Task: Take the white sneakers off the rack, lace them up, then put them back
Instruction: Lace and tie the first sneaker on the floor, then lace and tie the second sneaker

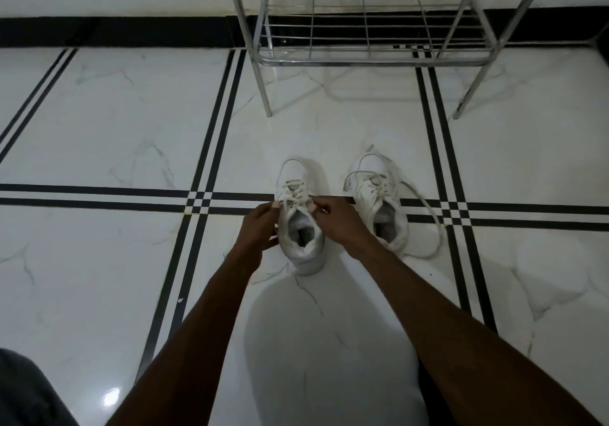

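Note:
Two white sneakers stand on the tiled floor with their toes pointing away from me. The left sneaker (298,214) sits between my hands. My left hand (258,228) pinches its lace at the left side of the top eyelets. My right hand (333,219) pinches the lace at the right side. The right sneaker (379,195) stands apart to the right, its loose laces (428,214) trailing over the floor. The metal shoe rack (369,53) stands beyond the shoes, its lower shelf bare.
White marble floor tiles with black double stripes (204,162) spread all around. A black skirting band (115,31) runs along the wall behind the rack. A dark piece of clothing (26,392) shows at the bottom left corner.

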{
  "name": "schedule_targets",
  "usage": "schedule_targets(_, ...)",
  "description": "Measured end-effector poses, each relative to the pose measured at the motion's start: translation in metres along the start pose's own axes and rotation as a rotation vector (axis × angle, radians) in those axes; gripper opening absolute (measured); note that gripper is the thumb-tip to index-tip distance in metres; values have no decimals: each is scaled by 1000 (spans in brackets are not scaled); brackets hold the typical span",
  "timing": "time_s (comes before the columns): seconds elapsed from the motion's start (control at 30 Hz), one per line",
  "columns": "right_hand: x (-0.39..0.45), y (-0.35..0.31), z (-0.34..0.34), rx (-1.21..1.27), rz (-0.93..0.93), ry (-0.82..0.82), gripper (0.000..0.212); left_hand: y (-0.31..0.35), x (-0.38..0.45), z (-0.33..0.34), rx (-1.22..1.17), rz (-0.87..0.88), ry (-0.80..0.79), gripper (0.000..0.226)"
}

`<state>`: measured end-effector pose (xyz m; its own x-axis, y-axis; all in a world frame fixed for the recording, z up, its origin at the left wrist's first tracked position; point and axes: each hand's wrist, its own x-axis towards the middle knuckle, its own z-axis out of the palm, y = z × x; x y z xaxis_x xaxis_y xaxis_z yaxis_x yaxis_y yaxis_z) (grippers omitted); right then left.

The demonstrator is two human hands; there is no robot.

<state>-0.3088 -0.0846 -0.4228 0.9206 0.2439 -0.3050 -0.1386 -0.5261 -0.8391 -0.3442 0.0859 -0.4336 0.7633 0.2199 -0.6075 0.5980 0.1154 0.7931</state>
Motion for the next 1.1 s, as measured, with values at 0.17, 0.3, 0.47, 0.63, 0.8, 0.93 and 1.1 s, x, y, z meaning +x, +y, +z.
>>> schedule_targets(0.17, 2, -3, 27, 72, 45, -19, 36, 1, 10, -22, 73, 52, 80, 36)
schedule_targets(0.3, 3, 1, 15, 25, 45, 16, 34, 5, 13, -13, 337, 123, 214, 38)
schedule_targets(0.47, 3, 6, -42, 65, -10, 236, 18, 22, -5, 48, 667, 686, 525, 19)
schedule_targets(0.63, -6, 29, -110, -64, 48, 547, 15, 26, -12, 121, 535, 645, 74, 17)
schedule_targets(0.8, -15, 61, -126, -96, 280, 446, 38, 17, -3, 157, 613, 578, -48, 27)
schedule_targets(0.93, -14, 68, -114, 77, 240, 378, 36, 22, 3, 163, 614, 555, -34, 27)
schedule_targets(1.1, -11, 62, -103, 152, 137, 366, 21, 33, 5, 161, 724, 601, -67, 14)
